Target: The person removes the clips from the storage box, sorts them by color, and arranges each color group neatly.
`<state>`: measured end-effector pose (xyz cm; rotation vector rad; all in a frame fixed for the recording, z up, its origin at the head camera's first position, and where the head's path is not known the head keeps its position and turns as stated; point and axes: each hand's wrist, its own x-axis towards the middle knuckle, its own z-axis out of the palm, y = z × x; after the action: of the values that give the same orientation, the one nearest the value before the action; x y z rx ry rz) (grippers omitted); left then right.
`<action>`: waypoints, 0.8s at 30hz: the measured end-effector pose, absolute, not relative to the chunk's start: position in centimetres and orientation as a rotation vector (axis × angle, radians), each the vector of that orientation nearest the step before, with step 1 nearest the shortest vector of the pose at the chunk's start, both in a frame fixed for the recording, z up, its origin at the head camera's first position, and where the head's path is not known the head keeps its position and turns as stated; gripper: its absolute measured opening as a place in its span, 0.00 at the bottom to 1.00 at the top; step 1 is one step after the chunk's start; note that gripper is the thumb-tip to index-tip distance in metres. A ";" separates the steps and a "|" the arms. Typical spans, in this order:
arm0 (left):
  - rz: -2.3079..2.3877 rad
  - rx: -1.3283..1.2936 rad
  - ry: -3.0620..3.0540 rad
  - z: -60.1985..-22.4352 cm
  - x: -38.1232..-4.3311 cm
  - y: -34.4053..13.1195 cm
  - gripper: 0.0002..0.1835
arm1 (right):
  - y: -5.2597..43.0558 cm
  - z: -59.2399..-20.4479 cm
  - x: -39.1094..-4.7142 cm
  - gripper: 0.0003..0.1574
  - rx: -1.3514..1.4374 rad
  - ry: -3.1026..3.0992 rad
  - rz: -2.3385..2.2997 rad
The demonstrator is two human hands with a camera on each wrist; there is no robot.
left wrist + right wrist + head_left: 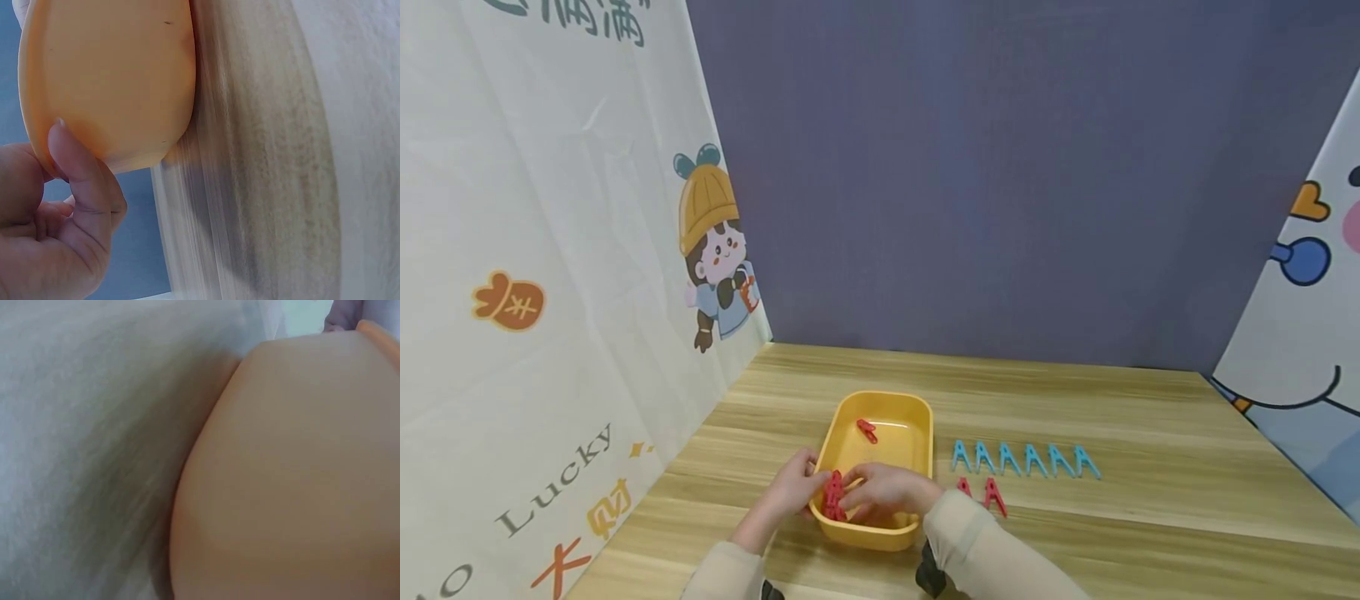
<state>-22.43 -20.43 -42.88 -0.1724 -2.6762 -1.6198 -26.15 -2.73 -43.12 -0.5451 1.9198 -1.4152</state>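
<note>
A yellow plastic basin (868, 537) stands on the table between my two hands. At its left rim my left hand (793, 483) grips the edge; in the left wrist view a finger (81, 162) lies against the outer wall. My right hand (891, 487) reaches over the right rim, fingertips at a cluster of red clothespins (832, 497) in the near left corner. Whether it pinches one is hidden. Another red clothespin (867, 431) lies farther back in the basin. The right wrist view has only the basin's outer wall (287, 469) close up, without the working fingers.
Right of the basin, several blue clothespins (1032, 459) lie in a row on the wooden table (1150, 500). Two red clothespins (993, 497) lie in front of that row. A printed white sheet (587, 250) hangs at left, a dark panel (970, 183) behind.
</note>
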 end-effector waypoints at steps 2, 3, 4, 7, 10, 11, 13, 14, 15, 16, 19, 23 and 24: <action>-1.618 -0.167 -2.673 -42.9 -22.4 -20.4 0.09 | -2.9 -43.1 -26.0 0.18 -0.562 1.936 -1.405; -1.617 -0.165 -2.670 -42.8 -22.4 -20.4 0.09 | -3.0 -43.1 -25.9 0.18 -0.568 1.939 -1.402; -1.617 -0.162 -2.669 -42.8 -22.4 -20.4 0.08 | -3.0 -43.2 -25.8 0.18 -0.575 1.938 -1.408; -1.621 -0.160 -2.663 -42.8 -22.5 -20.4 0.08 | -3.1 -43.2 -25.6 0.18 -0.600 1.918 -1.435; -1.626 -0.156 -2.664 -42.8 -22.5 -20.4 0.08 | -3.0 -43.2 -25.6 0.18 -0.633 1.917 -1.436; -1.624 -0.155 -2.667 -42.8 -22.5 -20.4 0.08 | -3.0 -43.2 -25.5 0.17 -0.646 1.923 -1.429; -1.622 -0.153 -2.674 -42.8 -22.5 -20.4 0.08 | -2.9 -43.1 -25.6 0.17 -0.665 1.934 -1.406; -1.618 -0.153 -2.679 -42.8 -22.5 -20.4 0.08 | -2.8 -43.0 -25.6 0.17 -0.668 1.943 -1.397; -1.614 -0.154 -2.682 -42.8 -22.5 -20.4 0.08 | -2.8 -42.9 -25.6 0.18 -0.669 1.944 -1.393; -1.614 -0.156 -2.681 -42.8 -22.5 -20.5 0.08 | -2.7 -42.7 -25.6 0.18 -0.667 1.944 -1.388; -1.618 -0.157 -2.677 -42.8 -22.5 -20.5 0.08 | -2.4 -42.3 -25.7 0.19 -0.649 1.944 -1.381; -1.642 -0.152 -2.671 -42.8 -22.5 -20.6 0.08 | -1.8 -41.7 -25.9 0.20 -0.634 1.957 -1.391; -1.645 -0.152 -2.671 -42.8 -22.5 -20.7 0.08 | -1.6 -41.5 -26.0 0.20 -0.632 1.959 -1.399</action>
<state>-22.49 -20.67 -42.76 -0.1521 -2.6710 -1.6449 -25.97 -1.61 -41.55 -0.6317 1.9588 -1.3992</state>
